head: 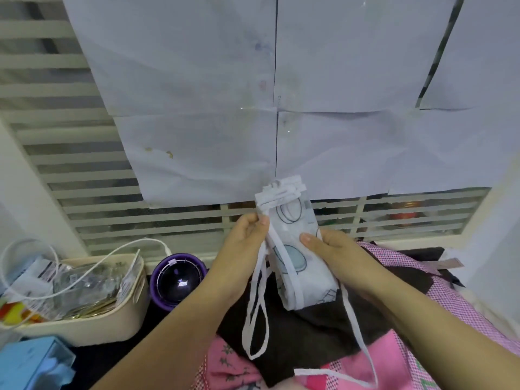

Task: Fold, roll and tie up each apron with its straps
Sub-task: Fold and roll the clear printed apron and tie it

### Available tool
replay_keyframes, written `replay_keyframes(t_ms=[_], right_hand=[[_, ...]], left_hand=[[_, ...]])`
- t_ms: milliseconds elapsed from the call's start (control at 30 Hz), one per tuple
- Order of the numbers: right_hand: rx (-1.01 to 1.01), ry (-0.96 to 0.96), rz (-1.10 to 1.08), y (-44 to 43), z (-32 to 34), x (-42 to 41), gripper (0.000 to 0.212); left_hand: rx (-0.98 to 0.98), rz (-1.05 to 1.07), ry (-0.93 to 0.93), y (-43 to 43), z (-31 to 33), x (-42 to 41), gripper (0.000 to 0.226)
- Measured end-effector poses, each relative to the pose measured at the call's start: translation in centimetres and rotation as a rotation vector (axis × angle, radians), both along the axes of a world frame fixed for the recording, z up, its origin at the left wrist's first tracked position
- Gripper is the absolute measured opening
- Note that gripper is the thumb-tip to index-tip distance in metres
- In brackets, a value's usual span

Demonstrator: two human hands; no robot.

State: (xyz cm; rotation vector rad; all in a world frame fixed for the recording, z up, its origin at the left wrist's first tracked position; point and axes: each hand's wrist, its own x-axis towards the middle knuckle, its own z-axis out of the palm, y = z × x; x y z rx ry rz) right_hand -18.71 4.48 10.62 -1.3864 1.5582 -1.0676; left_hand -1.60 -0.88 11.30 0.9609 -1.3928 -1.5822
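Nearest the camera, a pile of unfolded aprons (374, 358), pink, checked and dark brown, lies on the surface; judged from this, these items are not yet folded, rolled or tied. A loose white strap (357, 330) trails from the raised bundle down across the pile, and a second strap loop (254, 313) hangs below the left hand. Above the pile, both hands hold 1 white printed apron roll (292, 249) clear of the surface, tilted upright. The left hand (247, 235) is closed, pinching the strap at the roll's left edge. The right hand (329, 246) is closed around the roll's right side, thumb on the front. Folding and rolling of this apron appear complete; tying is in progress, with several strap turns visible at the top. Further left stand a cream basket (92, 313) and a purple container (177, 280).
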Motion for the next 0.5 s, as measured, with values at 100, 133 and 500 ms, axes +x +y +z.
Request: replay_keyframes(t_ms=[100, 133, 500], right_hand=[[0.027, -0.126, -0.027, -0.1, -1.5, -0.4, 0.034], [0.024, -0.173, -0.030, -0.2, -1.6, -0.5, 0.032], [-0.102, -0.114, -0.099, -0.9, -0.8, 0.2, 0.029]], left_hand=[[-0.072, -0.062, -0.220, 0.7, -1.5, 1.3, 0.020], [-0.124, -0.047, -0.280, 1.0, -1.7, 1.5, 0.014], [-0.309, 0.157, -0.212, 2.0, -0.7, 1.4, 0.010]])
